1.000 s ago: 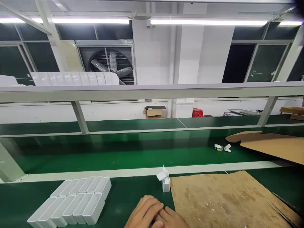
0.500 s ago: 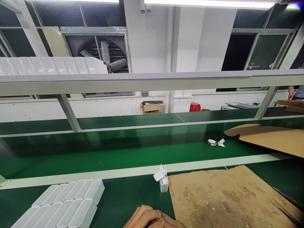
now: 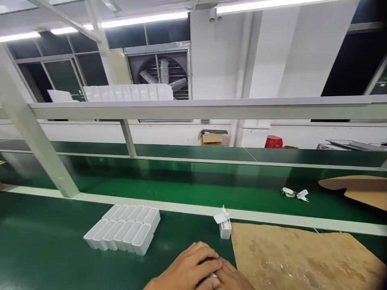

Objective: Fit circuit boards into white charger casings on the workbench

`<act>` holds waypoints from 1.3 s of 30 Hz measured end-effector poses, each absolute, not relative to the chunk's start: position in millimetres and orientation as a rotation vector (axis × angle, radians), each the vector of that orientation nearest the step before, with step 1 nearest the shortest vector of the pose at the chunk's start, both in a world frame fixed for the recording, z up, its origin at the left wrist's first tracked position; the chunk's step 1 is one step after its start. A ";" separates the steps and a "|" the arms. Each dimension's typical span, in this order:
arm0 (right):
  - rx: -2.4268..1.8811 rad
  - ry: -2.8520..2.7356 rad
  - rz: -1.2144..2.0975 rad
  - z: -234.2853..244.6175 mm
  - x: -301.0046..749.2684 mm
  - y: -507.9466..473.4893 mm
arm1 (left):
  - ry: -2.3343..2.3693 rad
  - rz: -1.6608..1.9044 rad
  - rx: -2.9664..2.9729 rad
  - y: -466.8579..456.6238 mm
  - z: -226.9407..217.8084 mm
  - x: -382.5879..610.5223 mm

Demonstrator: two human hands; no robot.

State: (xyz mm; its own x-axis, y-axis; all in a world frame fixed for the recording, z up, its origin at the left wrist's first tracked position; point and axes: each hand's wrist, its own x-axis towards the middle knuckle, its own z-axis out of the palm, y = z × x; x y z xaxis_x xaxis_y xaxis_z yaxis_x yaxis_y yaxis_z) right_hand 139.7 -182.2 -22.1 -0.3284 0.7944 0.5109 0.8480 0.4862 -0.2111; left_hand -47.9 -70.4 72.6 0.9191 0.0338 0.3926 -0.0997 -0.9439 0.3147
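Observation:
At the bottom centre, my left hand (image 3: 192,266) and my right hand (image 3: 232,278) are pressed together over the green table. Both have their fingers curled and closed, with the left partly over the right. A sliver of something white (image 3: 213,275) shows between the fingers; the rest of it is hidden. Just beyond them stands a small white container (image 3: 225,231) with white plastic pieces (image 3: 223,217) sticking out of its top. To the left lie several white open rectangular containers (image 3: 121,229), set close together in two rows.
A stained brown cardboard sheet (image 3: 296,257) covers the table at right. Behind a pale rail (image 3: 181,207), the green belt (image 3: 181,189) carries small white-and-green parts (image 3: 288,192) and a cut cardboard piece (image 3: 363,189). A slanted post (image 3: 45,149) rises at left.
The view has swung left, so the table things sit further right in the picture. My hands show more fully and stay together; a white sliver is now visible between them.

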 end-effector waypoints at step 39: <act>-1.606 -1.496 -0.524 68.9 218.8 -182.7 | 0.693 0.719 2.412 -45.5 20.1 -78.2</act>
